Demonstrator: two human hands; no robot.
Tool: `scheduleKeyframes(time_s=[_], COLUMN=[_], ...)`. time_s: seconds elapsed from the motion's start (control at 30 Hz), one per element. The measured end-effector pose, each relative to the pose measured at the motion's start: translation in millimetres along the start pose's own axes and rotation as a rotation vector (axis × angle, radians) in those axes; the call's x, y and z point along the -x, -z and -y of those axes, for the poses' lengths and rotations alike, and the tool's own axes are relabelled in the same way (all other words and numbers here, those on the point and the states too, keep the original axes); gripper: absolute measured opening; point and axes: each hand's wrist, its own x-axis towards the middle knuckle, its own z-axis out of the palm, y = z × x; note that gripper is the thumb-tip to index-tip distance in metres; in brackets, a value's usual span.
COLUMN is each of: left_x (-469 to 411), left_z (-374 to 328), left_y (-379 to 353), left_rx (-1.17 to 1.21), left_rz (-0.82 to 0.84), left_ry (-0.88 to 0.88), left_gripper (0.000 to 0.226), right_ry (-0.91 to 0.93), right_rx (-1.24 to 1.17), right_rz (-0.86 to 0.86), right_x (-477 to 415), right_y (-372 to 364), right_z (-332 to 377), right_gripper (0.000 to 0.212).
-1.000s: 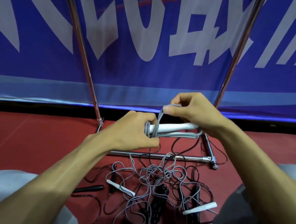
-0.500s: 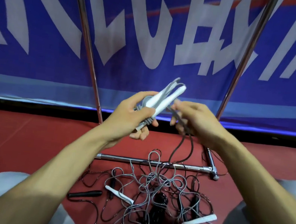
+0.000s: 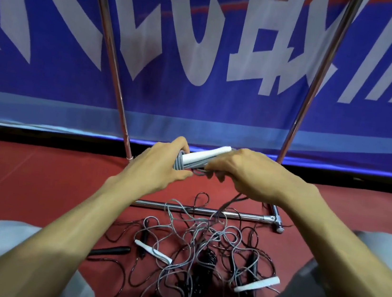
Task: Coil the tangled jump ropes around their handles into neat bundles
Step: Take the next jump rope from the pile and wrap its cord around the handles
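– Several ropes lie nearest us, between our knees (image 3: pixel 0 259): a tangle (image 3: pixel 202 244) of grey and black cord on the red floor (image 3: pixel 36 177), with a white handle (image 3: pixel 152 254) and a black handle (image 3: pixel 111 250) loose in it.

– And above the pile, what do we hold?

– One bundle (image 3: pixel 195 160). Our left hand (image 3: pixel 154 170) is clenched round its wrapped end, where grey turns ring the white grips. Our right hand (image 3: pixel 244 174) curls its fingers at the other end, pinching the loose cord (image 3: pixel 231 201), which drops, blurred, toward the tangle.

– So which step are we in?

– Winding, we judge, with this rope partly coiled and the others untouched. The next turn calls for slack drawn free of the tangle without dragging other loops along, while our left thumb pins the turns already laid.

– Any box or bin to put bundles in?

– None that we can see; the ropes lie straight on the floor. Beyond our hands a chrome bar (image 3: pixel 243 215) of a metal frame has a few loops across it, and behind it hangs a blue banner (image 3: pixel 196 103).
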Motion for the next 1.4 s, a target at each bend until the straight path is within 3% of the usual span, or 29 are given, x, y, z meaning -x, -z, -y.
scheduleKeyframes(time_s=[0.17,0.33,0.43,0.5,0.57,0.67,0.73,0.9,0.97,1.03,1.1,1.17,1.3,1.4], left_x=[1,5,8,12,14,13,10,5,2,-1,-5,-8,-13,-11], left_z=[-7,-21,-25,-26,-29,-31,-30,-29,-29,-26,-19,-10,3,9], left_y=[1,-8,-10,-8,-3,3,9,19,20,20,20,20,20,19], left_rx=[0.000,-0.018,-0.015,0.126,0.325,0.554,0.748,1.084,1.103,1.088,1.028,0.954,0.720,0.423], left_rz=[-0.013,0.050,0.102,0.188,0.250,0.298,0.298,0.155,0.101,0.038,-0.014,-0.021,0.030,0.062], left_ry=[-0.049,-0.051,-0.169,-0.278,-0.327,-0.286,-0.203,0.046,0.086,0.139,0.198,0.243,0.260,0.181], left_gripper=[0.026,0.050,0.041,0.029,0.021,0.035,0.050,0.061,0.051,0.036,0.022,0.012,0.019,0.023], right_ry=[0.071,0.095,-0.052,-0.170,-0.216,-0.322,-0.319,-0.425,-0.402,-0.374,-0.364,-0.343,-0.187,-0.001], right_rx=[0.040,-0.108,-0.245,-0.515,-0.936,-1.359,-1.477,-1.380,-1.190,-0.840,-0.445,-0.261,-0.270,-0.199], right_rz=[-0.220,-0.387,-0.388,-0.277,-0.106,-0.090,-0.110,-0.217,-0.146,0.017,0.206,0.275,0.163,-0.040], right_x=[0,-3,-4,-1,2,-1,-7,-13,-11,-8,-5,-2,-1,-5], right_y=[2,3,4,6,8,4,-1,-11,-11,-10,-11,-10,-9,-7], right_z=[0,-2,-10,-11,-13,-21,-24,-16,-11,-12,-17,-19,-9,-6], right_gripper=[0.031,0.008,0.021,0.025,0.016,0.011,0.011,0.023,0.026,0.025,0.023,0.018,0.019,0.019])
